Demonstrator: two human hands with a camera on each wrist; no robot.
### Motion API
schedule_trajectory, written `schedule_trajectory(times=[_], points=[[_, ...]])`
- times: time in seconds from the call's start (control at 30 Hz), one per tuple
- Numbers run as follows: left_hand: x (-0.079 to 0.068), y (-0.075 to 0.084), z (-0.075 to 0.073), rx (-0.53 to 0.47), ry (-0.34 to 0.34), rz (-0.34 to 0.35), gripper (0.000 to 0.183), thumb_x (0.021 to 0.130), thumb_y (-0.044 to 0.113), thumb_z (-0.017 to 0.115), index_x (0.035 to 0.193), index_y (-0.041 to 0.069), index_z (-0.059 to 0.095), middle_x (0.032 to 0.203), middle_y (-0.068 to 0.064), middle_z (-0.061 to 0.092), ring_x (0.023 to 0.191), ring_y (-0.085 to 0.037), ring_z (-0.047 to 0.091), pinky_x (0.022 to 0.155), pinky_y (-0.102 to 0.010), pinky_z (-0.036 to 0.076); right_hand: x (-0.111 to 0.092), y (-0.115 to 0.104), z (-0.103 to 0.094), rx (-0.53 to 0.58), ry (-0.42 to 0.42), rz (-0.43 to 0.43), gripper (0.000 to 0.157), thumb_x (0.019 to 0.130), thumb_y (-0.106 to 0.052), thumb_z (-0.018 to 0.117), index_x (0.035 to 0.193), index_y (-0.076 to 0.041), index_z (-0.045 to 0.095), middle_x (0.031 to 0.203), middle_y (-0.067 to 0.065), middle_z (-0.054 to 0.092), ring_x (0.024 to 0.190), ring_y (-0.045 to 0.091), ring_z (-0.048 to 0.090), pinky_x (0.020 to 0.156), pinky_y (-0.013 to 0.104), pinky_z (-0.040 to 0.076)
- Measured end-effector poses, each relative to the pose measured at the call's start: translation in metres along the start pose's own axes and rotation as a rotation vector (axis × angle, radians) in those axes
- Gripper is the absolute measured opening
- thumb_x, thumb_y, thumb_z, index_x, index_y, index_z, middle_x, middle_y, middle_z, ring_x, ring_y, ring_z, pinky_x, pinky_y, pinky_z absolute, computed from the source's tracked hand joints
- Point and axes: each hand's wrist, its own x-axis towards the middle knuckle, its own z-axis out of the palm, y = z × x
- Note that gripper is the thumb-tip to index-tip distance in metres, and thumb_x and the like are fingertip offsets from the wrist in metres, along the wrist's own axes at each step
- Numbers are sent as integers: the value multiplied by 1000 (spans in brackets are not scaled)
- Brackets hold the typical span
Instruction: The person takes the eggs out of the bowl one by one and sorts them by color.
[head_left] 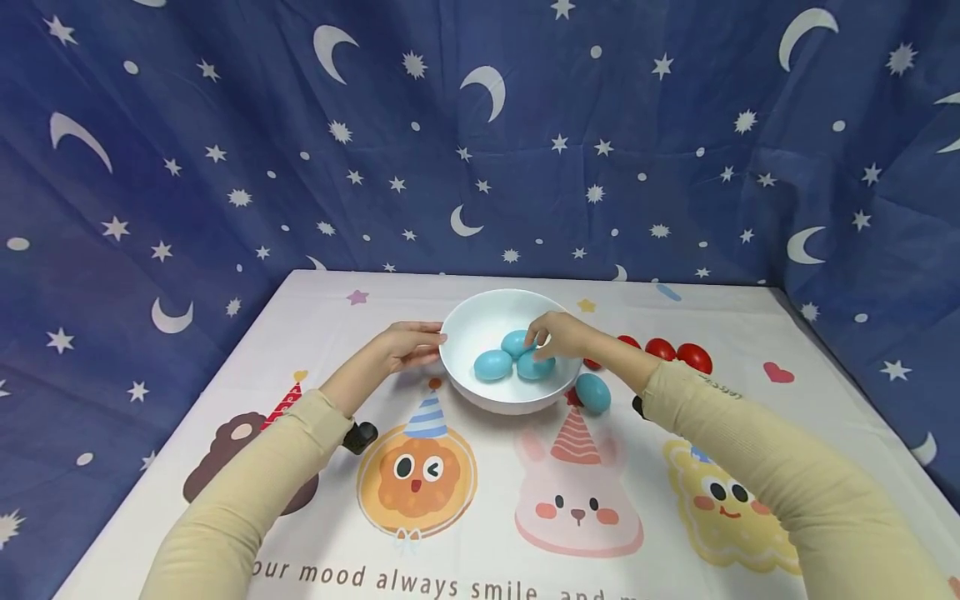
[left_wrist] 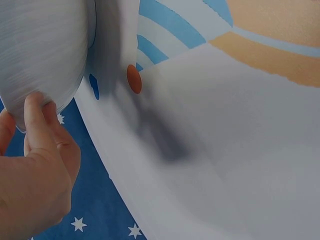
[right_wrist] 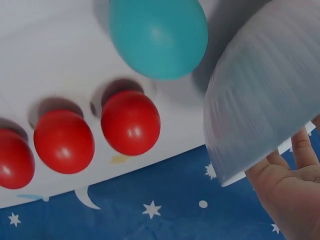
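A white bowl (head_left: 471, 321) stands on the table, its side also filling the left of the left wrist view. My left hand (head_left: 411, 343) grips its left rim, fingers on the outer wall. Inside lie three light-blue eggs, one at the left (head_left: 492, 365), one at the back (head_left: 516, 342) and one at the right (head_left: 537, 367). Over the bowl's right rim reaches my right hand (head_left: 564, 335), thumb and fingers curled down onto the right-hand blue egg. In the right wrist view the bowl wall hides these fingertips. Another blue egg (head_left: 593, 393) lies outside, close to the bowl's right side.
Several red eggs (head_left: 694, 358) lie right of the bowl, partly behind my right forearm; three show in the right wrist view (right_wrist: 131, 123). The white table cover (head_left: 337, 308) has printed cartoon figures. A blue star-patterned curtain (head_left: 420, 167) hangs behind the table.
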Motion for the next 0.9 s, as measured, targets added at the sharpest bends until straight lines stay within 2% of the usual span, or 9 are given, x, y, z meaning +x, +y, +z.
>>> schedule_trajectory(times=[0.37, 0.53, 0.7, 0.9], points=[[-1, 2, 0, 1, -2, 2, 51, 91, 5, 60, 140, 6, 44, 78, 4, 62, 64, -4, 65, 66, -15, 60, 5, 4, 15, -23, -23, 32, 27, 81, -9, 73, 107, -3, 66, 113, 19, 63, 105, 29, 57, 98, 43, 51], [-1, 1, 0, 1, 5, -4, 50, 92, 5, 59, 140, 7, 45, 81, 4, 61, 65, -3, 65, 67, -14, 59, 6, 2, 23, -17, -30, 40, 29, 79, -8, 74, 107, -3, 65, 113, 16, 63, 105, 27, 55, 100, 42, 50], [0, 0, 0, 3, -2, 2, 51, 91, 5, 60, 140, 7, 45, 84, 3, 61, 66, -3, 65, 70, -15, 59, 3, -1, 25, -16, -16, 60, 32, 79, -9, 74, 109, -2, 64, 114, 16, 63, 106, 27, 56, 101, 40, 50], [1, -1, 0, -1, -4, 3, 51, 92, 5, 59, 140, 7, 44, 81, 4, 62, 65, -4, 65, 66, -14, 59, 2, -2, 26, -16, -17, 68, 31, 80, -10, 74, 109, -2, 64, 116, 16, 62, 106, 27, 55, 101, 40, 51]])
